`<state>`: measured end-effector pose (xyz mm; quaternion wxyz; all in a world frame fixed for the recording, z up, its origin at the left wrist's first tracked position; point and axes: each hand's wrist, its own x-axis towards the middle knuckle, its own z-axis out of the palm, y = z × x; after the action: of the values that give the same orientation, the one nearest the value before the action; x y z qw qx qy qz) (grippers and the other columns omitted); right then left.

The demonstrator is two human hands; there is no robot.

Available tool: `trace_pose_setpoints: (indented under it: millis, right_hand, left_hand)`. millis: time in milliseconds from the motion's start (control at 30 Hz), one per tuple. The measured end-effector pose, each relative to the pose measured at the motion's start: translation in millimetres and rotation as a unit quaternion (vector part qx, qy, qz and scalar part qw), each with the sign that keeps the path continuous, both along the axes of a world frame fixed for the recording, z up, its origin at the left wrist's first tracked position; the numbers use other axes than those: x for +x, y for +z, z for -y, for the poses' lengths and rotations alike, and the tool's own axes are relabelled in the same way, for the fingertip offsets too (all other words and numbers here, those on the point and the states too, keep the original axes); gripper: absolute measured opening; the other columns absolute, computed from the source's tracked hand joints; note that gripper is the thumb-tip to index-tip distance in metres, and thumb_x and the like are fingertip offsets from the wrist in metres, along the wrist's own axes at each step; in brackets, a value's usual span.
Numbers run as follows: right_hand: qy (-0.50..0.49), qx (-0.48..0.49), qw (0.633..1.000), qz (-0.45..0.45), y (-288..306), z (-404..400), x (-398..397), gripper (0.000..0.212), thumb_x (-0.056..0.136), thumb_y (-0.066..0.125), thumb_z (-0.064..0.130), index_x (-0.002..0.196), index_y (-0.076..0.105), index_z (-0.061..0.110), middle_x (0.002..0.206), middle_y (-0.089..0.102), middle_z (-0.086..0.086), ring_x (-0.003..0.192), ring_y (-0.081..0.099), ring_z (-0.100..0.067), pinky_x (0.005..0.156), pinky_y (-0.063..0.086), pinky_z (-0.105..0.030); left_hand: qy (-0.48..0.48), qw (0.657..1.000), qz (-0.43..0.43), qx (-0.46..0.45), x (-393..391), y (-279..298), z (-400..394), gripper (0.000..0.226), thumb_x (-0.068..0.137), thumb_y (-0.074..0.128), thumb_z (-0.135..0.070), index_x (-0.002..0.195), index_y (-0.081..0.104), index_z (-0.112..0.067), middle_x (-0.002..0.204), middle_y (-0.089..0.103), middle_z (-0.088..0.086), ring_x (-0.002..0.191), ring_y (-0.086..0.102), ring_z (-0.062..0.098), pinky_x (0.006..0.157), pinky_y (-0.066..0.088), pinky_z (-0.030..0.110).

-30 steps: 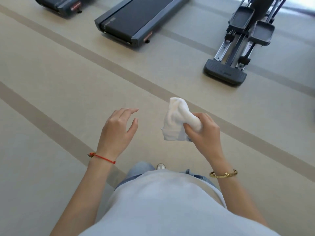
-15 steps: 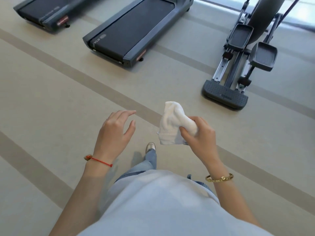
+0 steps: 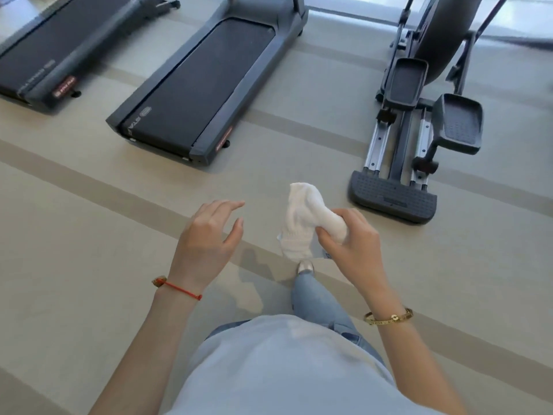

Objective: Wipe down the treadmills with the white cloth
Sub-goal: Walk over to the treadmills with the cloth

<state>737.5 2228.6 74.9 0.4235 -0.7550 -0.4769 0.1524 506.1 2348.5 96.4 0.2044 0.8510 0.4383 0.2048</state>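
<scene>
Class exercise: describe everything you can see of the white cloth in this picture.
The white cloth looks like soft, ribbed terry fabric, bunched rather than folded flat. The right hand grips it at one end, fingers curled round it; the rest sticks up and hangs down from the fist. A small label shows near its lower edge. It is held in the air above the floor, touching nothing else; the left hand is apart from it.

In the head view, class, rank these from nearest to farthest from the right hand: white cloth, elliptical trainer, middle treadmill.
1. White cloth: held in the right hand.
2. Elliptical trainer: just ahead, right.
3. Middle treadmill: ahead, left.
</scene>
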Motion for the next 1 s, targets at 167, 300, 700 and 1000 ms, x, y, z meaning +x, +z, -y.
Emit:
trace_pose_setpoints:
  millis: [167, 300, 700, 1000]
  right_hand:
    - [-0.013, -0.002, 1.000, 0.002, -9.1, -87.2, 74.3, 0.024, 0.081, 0.075, 0.015, 0.102, 0.065, 0.014, 0.091, 0.060, 0.005, 0.078, 0.053, -0.003, 0.069, 0.038, -0.008]
    - [-0.005, 0.003, 1.000, 0.023, -1.9, -163.1, 143.0, 0.025, 0.081, 0.076, 0.017, 0.102, 0.065, 0.015, 0.091, 0.060, 0.007, 0.079, 0.054, -0.003, 0.068, 0.041, -0.012]
    - [0.046, 0.003, 0.999, 0.020, 16.0, -375.4, 296.0, 0.024, 0.081, 0.075, 0.014, 0.102, 0.063, 0.018, 0.093, 0.059, 0.009, 0.086, 0.054, 0.006, 0.070, 0.037, -0.004]
    - [0.064, -0.011, 0.998, 0.015, -4.7, -561.2, 363.8, 0.022, 0.081, 0.075, 0.017, 0.100, 0.063, 0.019, 0.091, 0.057, 0.014, 0.082, 0.055, 0.005, 0.069, 0.038, -0.005]
  left_hand:
    - [-0.009, 1.000, 0.002, 0.023, 77.4, -7.0, -91.1, 0.037, 0.096, 0.048, -0.029, 0.123, 0.067, -0.012, 0.117, 0.069, 0.003, 0.109, 0.063, 0.022, 0.096, 0.051, 0.037]
    - [0.010, 1.000, 0.009, 0.014, 143.1, -3.5, -162.8, 0.029, 0.098, 0.058, -0.018, 0.125, 0.066, -0.012, 0.121, 0.068, 0.004, 0.113, 0.061, 0.021, 0.099, 0.049, 0.036]
    - [0.057, 0.998, 0.012, -0.001, 280.8, 7.2, -345.9, 0.030, 0.098, 0.059, -0.018, 0.127, 0.065, -0.014, 0.124, 0.066, 0.002, 0.117, 0.058, 0.016, 0.099, 0.044, 0.026]
    - [0.089, 0.996, 0.029, -0.007, 348.8, -11.2, -520.1, 0.029, 0.098, 0.055, -0.024, 0.123, 0.066, -0.014, 0.120, 0.068, 0.000, 0.113, 0.060, 0.017, 0.099, 0.050, 0.035]
